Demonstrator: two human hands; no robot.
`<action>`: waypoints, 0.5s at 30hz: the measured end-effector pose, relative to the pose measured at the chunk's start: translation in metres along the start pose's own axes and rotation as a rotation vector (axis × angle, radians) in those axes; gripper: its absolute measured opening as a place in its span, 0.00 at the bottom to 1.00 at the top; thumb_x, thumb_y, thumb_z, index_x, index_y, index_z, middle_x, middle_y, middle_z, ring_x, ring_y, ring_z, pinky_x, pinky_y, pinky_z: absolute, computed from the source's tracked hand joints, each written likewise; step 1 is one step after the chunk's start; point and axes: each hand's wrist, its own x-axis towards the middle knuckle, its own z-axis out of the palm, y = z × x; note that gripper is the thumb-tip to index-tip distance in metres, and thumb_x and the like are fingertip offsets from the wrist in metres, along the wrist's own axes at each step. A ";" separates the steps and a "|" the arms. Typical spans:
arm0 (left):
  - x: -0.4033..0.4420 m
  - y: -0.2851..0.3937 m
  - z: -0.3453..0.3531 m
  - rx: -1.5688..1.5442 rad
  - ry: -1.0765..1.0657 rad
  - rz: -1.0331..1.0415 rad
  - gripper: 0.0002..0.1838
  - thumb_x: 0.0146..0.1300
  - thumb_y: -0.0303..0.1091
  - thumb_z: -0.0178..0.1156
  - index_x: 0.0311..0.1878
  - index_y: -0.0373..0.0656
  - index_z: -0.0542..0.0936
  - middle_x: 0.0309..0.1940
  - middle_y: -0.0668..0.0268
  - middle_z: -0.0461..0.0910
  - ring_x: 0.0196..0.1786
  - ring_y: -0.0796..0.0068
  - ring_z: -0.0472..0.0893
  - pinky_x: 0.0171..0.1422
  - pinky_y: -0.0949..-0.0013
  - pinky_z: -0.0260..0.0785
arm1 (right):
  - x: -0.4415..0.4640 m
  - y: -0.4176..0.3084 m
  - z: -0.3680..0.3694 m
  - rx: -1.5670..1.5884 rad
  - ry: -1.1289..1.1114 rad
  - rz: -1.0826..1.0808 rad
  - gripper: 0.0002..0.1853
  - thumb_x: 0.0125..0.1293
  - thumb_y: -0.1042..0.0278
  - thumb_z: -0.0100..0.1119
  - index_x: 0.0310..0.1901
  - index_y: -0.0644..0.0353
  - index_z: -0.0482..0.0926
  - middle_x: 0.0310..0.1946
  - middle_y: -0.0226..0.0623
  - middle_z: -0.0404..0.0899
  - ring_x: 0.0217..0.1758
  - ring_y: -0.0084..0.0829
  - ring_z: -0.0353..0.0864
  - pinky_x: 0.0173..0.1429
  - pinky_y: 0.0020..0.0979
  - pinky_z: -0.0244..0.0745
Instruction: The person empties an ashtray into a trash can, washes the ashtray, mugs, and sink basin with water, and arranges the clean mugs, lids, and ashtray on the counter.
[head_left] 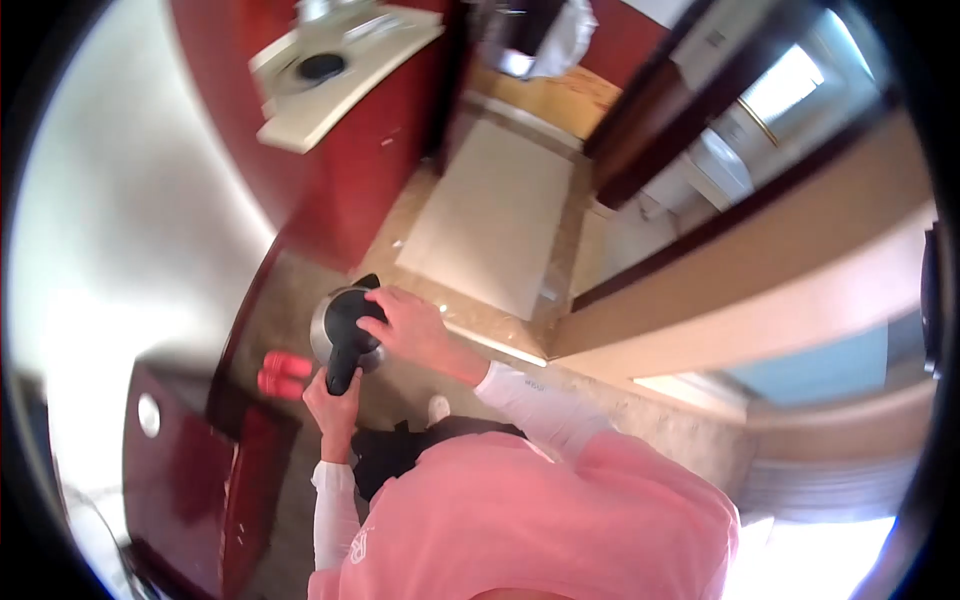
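Note:
A kettle with a black lid and handle (352, 325) and a silver metal body is held in front of me, left of the middle of the view. My left hand (333, 402) is wrapped round the lower end of its black handle. On the right side of the lid lies my right hand (405, 325), its fingers apart and touching the black top. The underside of the kettle is hidden.
A cream counter (310, 115) with a round black base (320, 68) stands at the upper left. Red slippers (284, 374) lie on the floor beside a dark red cabinet (180, 470). A doorway at the upper right shows a white sink (718, 165).

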 end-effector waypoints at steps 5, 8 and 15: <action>0.020 0.065 0.119 0.064 -0.262 0.148 0.18 0.45 0.40 0.74 0.29 0.34 0.79 0.21 0.49 0.78 0.26 0.50 0.80 0.32 0.57 0.70 | -0.009 0.087 -0.111 0.055 0.151 0.234 0.15 0.53 0.59 0.67 0.38 0.60 0.79 0.37 0.42 0.79 0.41 0.44 0.80 0.44 0.40 0.76; 0.028 0.099 0.179 0.123 -0.384 0.151 0.19 0.44 0.41 0.74 0.29 0.35 0.79 0.21 0.49 0.78 0.27 0.51 0.81 0.33 0.56 0.71 | -0.017 0.102 -0.171 -0.016 0.358 0.174 0.13 0.50 0.64 0.69 0.36 0.59 0.79 0.34 0.39 0.79 0.40 0.44 0.80 0.42 0.41 0.74; 0.108 0.132 0.314 0.195 -0.499 0.265 0.16 0.45 0.41 0.69 0.27 0.36 0.79 0.23 0.45 0.78 0.31 0.42 0.80 0.33 0.51 0.71 | 0.034 0.162 -0.230 -0.506 0.488 -0.156 0.06 0.50 0.71 0.59 0.32 0.58 0.77 0.26 0.33 0.71 0.33 0.36 0.75 0.46 0.38 0.67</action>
